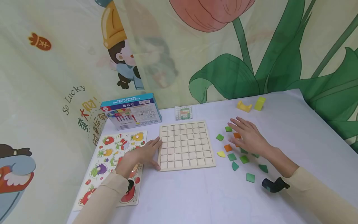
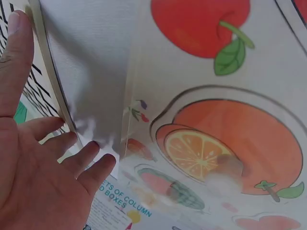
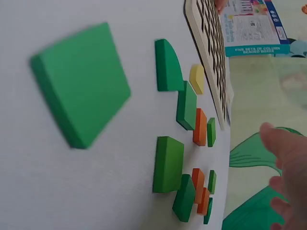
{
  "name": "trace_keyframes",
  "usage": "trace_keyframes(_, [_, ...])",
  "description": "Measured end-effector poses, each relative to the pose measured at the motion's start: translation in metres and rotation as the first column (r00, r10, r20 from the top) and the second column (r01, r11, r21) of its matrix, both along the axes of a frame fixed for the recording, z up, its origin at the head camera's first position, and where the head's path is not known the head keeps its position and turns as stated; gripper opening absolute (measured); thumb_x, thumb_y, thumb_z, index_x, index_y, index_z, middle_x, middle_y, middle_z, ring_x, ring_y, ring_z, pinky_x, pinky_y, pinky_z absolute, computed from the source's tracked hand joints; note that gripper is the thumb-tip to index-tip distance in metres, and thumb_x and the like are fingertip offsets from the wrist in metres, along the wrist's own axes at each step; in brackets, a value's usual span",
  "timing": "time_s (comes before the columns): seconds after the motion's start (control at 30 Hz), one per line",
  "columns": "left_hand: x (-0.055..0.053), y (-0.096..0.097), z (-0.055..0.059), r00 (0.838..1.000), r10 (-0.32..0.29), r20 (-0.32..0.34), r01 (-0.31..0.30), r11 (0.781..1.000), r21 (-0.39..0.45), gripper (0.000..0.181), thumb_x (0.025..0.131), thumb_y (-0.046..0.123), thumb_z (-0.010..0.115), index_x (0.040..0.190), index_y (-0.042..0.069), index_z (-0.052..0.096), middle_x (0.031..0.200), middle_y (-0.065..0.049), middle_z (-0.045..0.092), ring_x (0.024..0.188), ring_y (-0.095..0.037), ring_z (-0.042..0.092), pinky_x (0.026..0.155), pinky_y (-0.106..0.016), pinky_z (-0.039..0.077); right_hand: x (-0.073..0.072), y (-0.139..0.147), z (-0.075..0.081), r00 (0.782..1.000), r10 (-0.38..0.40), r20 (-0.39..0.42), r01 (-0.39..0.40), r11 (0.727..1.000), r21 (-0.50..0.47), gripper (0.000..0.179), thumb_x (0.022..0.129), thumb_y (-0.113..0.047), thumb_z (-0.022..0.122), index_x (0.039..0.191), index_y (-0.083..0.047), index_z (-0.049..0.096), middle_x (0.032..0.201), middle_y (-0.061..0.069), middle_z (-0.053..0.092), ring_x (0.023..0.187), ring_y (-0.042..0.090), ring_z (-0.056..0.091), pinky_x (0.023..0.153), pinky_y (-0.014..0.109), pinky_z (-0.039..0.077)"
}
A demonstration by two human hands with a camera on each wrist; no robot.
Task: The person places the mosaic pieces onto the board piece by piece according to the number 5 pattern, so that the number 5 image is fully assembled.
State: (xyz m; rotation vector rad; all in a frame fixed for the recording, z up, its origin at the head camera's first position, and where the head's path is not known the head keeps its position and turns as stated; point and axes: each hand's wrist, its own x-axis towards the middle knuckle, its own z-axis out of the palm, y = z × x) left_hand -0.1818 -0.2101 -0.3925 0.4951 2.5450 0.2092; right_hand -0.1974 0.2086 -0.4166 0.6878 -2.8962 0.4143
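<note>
A pale wooden grid board (image 1: pixel 185 145) lies flat on the white table with its squares bare. My left hand (image 1: pixel 144 153) rests at its left edge, fingers extended and thumb spread; in the left wrist view the fingertips (image 2: pixel 64 120) are right at the rim. Over the loose tiles on the right hovers my right hand (image 1: pixel 249 137), its fingers spread and nothing held. Around and under it lie several green tiles (image 1: pixel 250 177), orange tiles (image 1: pixel 227 147), a yellow quarter-round tile (image 1: pixel 221 154) and teal quarter-round tiles (image 1: pixel 263 168). The right hand partly hides some of them.
A fruit picture board (image 1: pixel 104 152) lies left of the grid, partly beneath my left forearm. Behind stand a colourful box (image 1: pixel 134 113) and a small pattern card (image 1: pixel 183 113). Two yellow pieces (image 1: pixel 244 106) sit at the back right, before the patterned curtain (image 1: pixel 179 56).
</note>
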Motion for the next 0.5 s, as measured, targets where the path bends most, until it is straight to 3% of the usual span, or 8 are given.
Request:
trace_keyframes(0.27, [0.001,0.001,-0.002,0.999,0.028,0.024,-0.028,1.000,0.008,0.112,0.075,0.038,0.081,0.156,0.004,0.011,0.165,-0.012,-0.002,0.151,-0.036,0.003,0.121,-0.051,0.019,-0.039,0.005,-0.007,0.973,-0.040,0.226,0.046,0.999,-0.019,0.060,0.090,-0.026,0.068,0.141,-0.001,0.048,0.148,0.024,0.042,0.141,0.044,0.028,0.111,0.065,0.028])
trace_keyframes(0.5, [0.005,0.001,-0.004,0.999,0.027,0.022,-0.027,1.000,0.014,0.111,0.075,0.038,0.081,0.155,0.003,0.011,0.165,-0.012,-0.001,0.151,-0.037,0.003,0.121,-0.052,0.019,-0.064,0.010,-0.017,0.924,-0.072,0.375,0.102,0.993,-0.062,0.053,0.091,-0.023,0.066,0.138,-0.003,0.052,0.150,0.024,0.038,0.140,0.044,0.026,0.112,0.064,0.027])
